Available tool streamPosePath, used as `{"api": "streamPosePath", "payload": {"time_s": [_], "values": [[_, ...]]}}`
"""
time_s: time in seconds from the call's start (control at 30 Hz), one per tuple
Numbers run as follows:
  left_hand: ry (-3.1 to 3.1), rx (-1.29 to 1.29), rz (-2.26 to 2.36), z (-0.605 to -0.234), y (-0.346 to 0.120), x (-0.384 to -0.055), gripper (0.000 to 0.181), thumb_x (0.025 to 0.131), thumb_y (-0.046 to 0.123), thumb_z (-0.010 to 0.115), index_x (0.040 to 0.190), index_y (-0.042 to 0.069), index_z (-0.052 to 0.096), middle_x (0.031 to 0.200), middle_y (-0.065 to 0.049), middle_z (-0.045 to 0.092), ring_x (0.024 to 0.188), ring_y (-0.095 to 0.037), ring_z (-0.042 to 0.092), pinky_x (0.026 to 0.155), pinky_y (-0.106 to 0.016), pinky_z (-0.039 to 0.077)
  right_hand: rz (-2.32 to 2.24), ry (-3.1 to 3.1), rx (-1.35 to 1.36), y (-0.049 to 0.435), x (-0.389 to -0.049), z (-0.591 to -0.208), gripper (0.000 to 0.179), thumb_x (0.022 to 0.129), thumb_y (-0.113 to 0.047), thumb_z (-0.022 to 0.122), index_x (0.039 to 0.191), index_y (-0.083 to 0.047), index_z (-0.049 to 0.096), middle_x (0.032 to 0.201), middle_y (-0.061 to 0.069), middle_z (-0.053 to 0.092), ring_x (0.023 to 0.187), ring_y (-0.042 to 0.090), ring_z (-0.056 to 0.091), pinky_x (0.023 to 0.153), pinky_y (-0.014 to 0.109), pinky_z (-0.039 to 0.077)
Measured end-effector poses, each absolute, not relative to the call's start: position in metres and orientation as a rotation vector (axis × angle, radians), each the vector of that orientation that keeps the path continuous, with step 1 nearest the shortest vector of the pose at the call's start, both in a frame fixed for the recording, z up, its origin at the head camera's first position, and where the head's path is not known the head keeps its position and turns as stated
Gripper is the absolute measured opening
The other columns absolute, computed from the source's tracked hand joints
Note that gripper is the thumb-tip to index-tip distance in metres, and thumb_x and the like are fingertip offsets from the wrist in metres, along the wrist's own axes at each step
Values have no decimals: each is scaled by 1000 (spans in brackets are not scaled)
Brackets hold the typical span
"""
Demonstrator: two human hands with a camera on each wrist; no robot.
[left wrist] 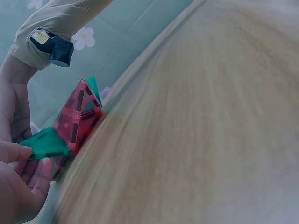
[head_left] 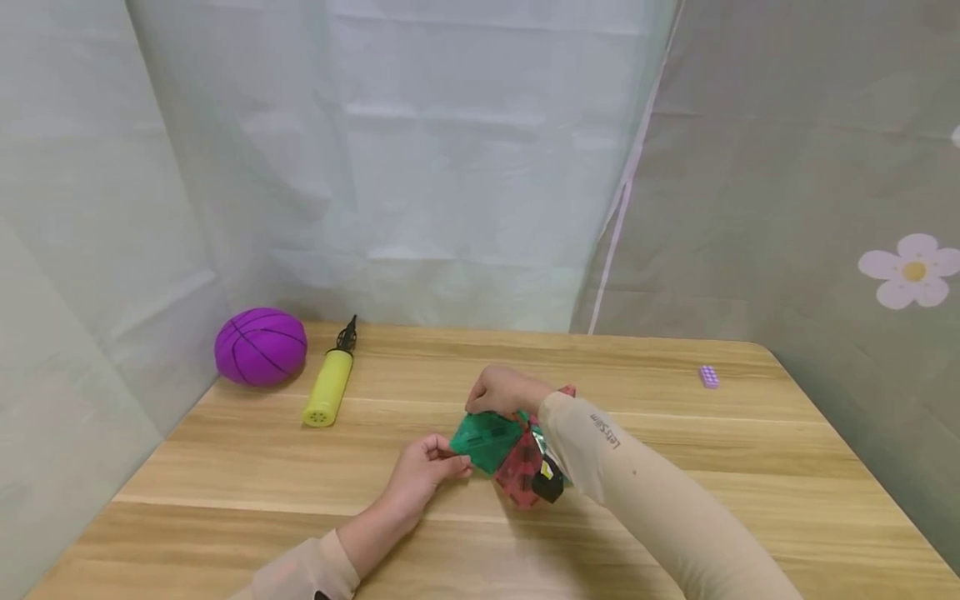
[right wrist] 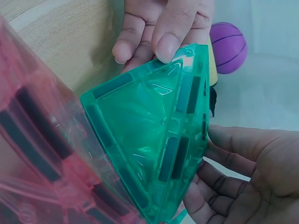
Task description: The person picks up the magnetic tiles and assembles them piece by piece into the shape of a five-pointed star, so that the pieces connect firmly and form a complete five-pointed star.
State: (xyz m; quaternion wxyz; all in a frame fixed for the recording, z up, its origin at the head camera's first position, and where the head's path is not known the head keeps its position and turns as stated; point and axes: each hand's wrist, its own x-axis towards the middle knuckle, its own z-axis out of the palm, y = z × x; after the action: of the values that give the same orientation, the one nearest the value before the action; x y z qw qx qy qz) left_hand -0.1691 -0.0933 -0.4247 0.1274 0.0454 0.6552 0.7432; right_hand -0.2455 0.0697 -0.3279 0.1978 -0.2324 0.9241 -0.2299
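Note:
Translucent green triangular magnetic tiles [head_left: 486, 442] meet at an angle, beside a structure of red magnetic tiles [head_left: 519, 472] on the table. My left hand [head_left: 420, 477] pinches the left corner of the green tiles between thumb and fingers. Above them, my right hand [head_left: 501, 390] holds their far edge; the thumb and curled fingers show in the right wrist view. In that view the green tiles [right wrist: 135, 126] lie against the red ones [right wrist: 42, 140]. Part of the red structure is hidden behind the right forearm. Another green tile [left wrist: 94, 87] stands at the far side of the red structure.
A purple ball [head_left: 261, 347] with black lines sits at the table's back left. Beside it lies a yellow hand pump [head_left: 330, 388] with a black nozzle. A small purple block [head_left: 708, 377] lies at the back right. Curtains [head_left: 465, 167] hang behind the wooden table [head_left: 247, 492].

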Motion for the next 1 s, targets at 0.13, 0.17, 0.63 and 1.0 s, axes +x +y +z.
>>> {"api": "streamPosePath", "payload": {"time_s": [0.13,0.17,0.63,1.0], "values": [[1901,124,2162,-424,-94,-169,10,84,-5,65,89,-4,57,78,0,64,71,-11,66,72,-22,57,-602,2618,-639,67,-246,-330,20,94,-16,60,105,-6,75,83,9,74,34,7,35,45,20,39],[1903,122,2160,-424,-94,-169,10,84,-5,65,90,-5,57,78,0,64,71,-11,66,72,-22,57,-590,2628,-638,67,-246,-331,20,94,-16,61,104,-6,75,87,8,75,35,7,35,47,20,41],[1908,120,2149,-427,-94,-172,13,86,-1,64,94,-6,55,78,0,65,69,-11,68,71,-24,58,-444,2685,-765,62,-245,-336,18,92,-12,62,104,-7,75,105,8,73,101,22,67,88,33,55],[1918,125,2147,-428,-91,-172,11,85,-3,64,91,-3,54,79,-1,63,69,-11,68,72,-24,58,-342,2726,-879,60,-244,-337,16,91,-11,63,97,-7,77,102,7,74,103,21,67,91,33,53]]}}
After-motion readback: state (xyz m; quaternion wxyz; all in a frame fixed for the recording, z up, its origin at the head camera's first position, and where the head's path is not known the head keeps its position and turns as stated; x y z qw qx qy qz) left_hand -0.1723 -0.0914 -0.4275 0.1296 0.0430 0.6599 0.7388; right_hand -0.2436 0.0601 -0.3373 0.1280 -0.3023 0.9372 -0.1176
